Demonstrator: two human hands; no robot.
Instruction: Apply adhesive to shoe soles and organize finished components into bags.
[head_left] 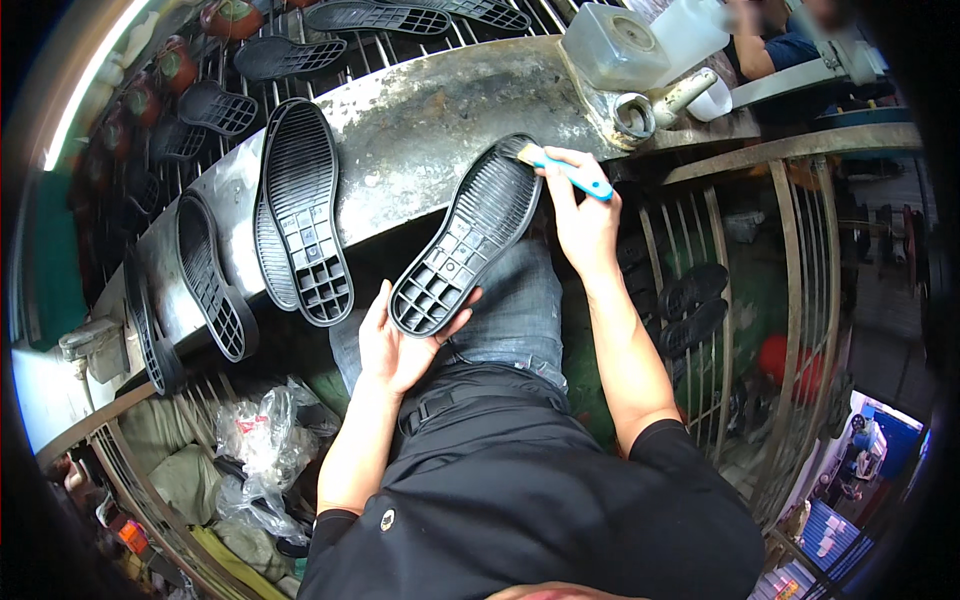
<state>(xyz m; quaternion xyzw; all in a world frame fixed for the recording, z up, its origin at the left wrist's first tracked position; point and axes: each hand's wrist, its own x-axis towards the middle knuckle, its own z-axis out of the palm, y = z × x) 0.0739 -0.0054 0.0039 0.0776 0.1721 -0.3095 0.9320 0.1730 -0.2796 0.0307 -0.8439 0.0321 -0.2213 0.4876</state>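
Note:
My left hand [398, 350] is closed around the heel end of a black shoe sole [465, 232], holding it tilted above my lap with its ribbed, gridded inner face up. In my right hand [584, 215] is a small brush [568, 174] with a blue handle. Its pale bristles touch the toe end of the sole, near the rim. Left of this sole, two more black soles [300, 215] lie one partly over the other on the metal bench, heels jutting past its edge. Further left rest another sole [213, 275] and one at the far left [150, 320].
The stained metal bench [400, 120] crosses in front of me. At its right end stand a cloudy plastic container [615, 48] and a metal cup [633, 116]. Behind it, several soles [290, 58] lie on a barred rack. Slatted shelving [790, 260] is at my right, plastic bags [265, 445] at my left.

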